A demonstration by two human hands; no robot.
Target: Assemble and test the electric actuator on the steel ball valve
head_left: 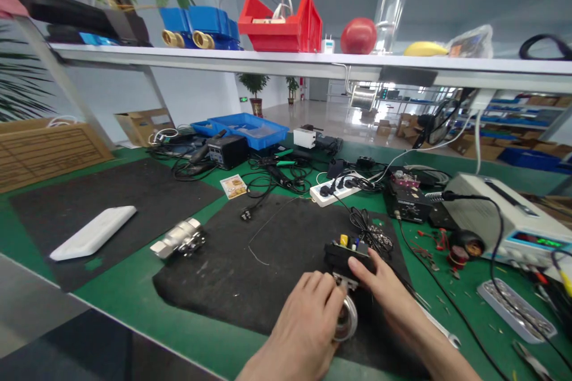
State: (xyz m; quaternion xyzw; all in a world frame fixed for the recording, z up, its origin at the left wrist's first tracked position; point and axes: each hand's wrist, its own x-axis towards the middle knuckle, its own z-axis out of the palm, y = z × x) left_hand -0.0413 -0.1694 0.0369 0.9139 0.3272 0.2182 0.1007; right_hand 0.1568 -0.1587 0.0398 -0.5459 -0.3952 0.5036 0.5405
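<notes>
A metal valve body (pixel 351 320) with a round open end stands near the front edge of the bench. My left hand (pixel 308 315) is closed around its left side. Mounted on top is an open black actuator housing (pixel 342 257), with a yellow part and wires showing inside. My right hand (pixel 386 286) grips that housing from the right, thumb on its near face; the other fingers are mostly hidden. To the left on the black mat lies another metal valve (pixel 179 239). An open-end wrench (pixel 442 327) rests beside my right forearm.
A white case (pixel 93 232) lies on the left mat. Behind are tangled cables, a power strip (pixel 337 189) and a blue tray (pixel 250 129). On the right are a bench power supply (pixel 504 214), a tray of screws (pixel 516 309) and pliers (pixel 531 362). A shelf (pixel 286 59) spans above.
</notes>
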